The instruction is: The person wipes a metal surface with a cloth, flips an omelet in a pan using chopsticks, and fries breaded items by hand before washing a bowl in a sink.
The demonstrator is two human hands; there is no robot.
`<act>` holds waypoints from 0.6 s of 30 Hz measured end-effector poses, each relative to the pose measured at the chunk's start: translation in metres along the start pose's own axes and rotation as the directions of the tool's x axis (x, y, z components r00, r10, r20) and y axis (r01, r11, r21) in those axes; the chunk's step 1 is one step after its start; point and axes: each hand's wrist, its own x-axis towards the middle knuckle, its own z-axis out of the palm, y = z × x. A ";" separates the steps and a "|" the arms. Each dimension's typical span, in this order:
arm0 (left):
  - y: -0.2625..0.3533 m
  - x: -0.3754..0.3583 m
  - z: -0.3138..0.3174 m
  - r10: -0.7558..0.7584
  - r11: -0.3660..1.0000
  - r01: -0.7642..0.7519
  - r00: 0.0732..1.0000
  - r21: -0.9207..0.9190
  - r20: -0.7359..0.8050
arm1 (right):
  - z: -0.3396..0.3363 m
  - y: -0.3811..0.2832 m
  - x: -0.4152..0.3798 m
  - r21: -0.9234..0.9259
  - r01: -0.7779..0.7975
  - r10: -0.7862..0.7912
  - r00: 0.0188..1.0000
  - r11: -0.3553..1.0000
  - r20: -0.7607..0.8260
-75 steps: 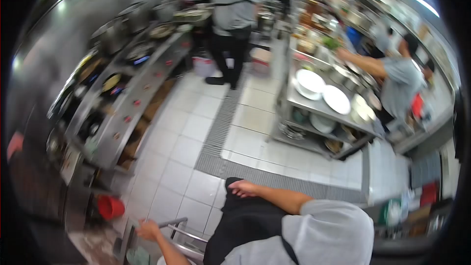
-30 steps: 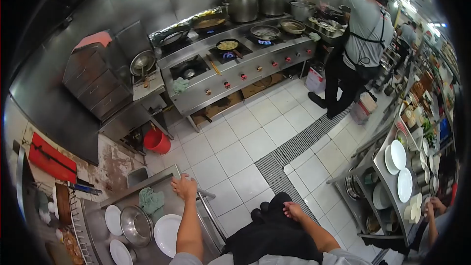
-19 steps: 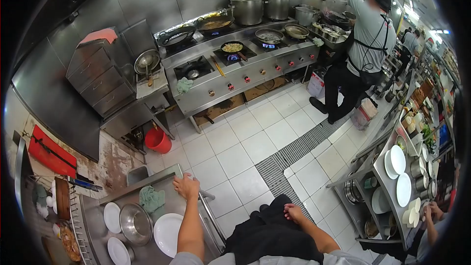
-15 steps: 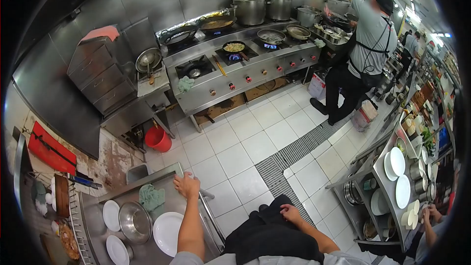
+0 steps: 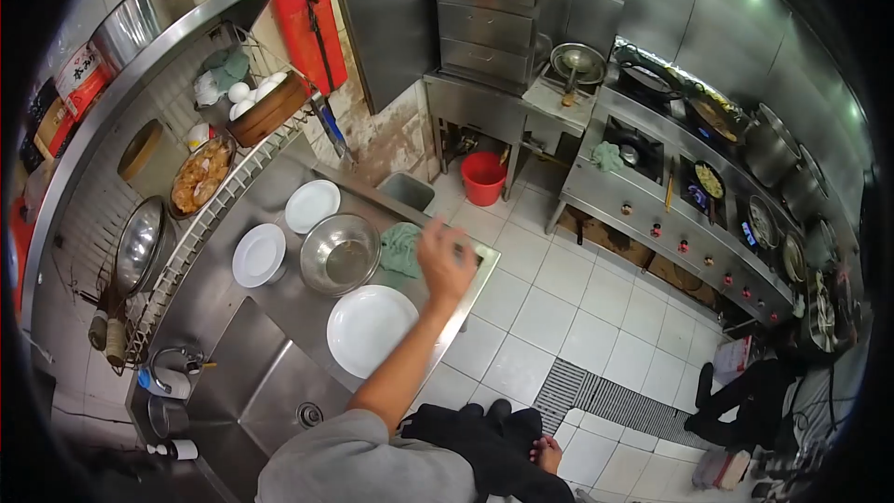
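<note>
My left hand [image 5: 445,261] is over the steel counter's right end, its fingers blurred but apart and holding nothing. Just left of it lies a green cloth [image 5: 400,250]. A steel bowl [image 5: 340,254] stands beside the cloth, with a large white plate [image 5: 372,331] below it. Two smaller white dishes [image 5: 313,207] [image 5: 259,255] sit on the bowl's left. Low in the view, my right hand [image 5: 547,454] hangs beside the black apron [image 5: 494,447], its fingers curled; whether anything is in them is too small to tell.
A sink [image 5: 270,391] is at the lower left, under a wire rack [image 5: 214,224]. A red bucket [image 5: 484,177] stands on the floor. Pans sit on the stove [image 5: 643,214]. Another person's dark-trousered legs [image 5: 745,405] are at the right.
The view has swung left, bringing the sink and rack into sight. My left hand has lifted off the counter's edge and its fingers are spread. My right hand stays low by the apron.
</note>
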 end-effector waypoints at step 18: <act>-0.275 0.238 -0.023 -0.652 0.756 0.566 0.692 -0.328 -0.310 | -0.012 -0.197 0.144 -0.200 0.032 0.000 0.988 0.979 0.157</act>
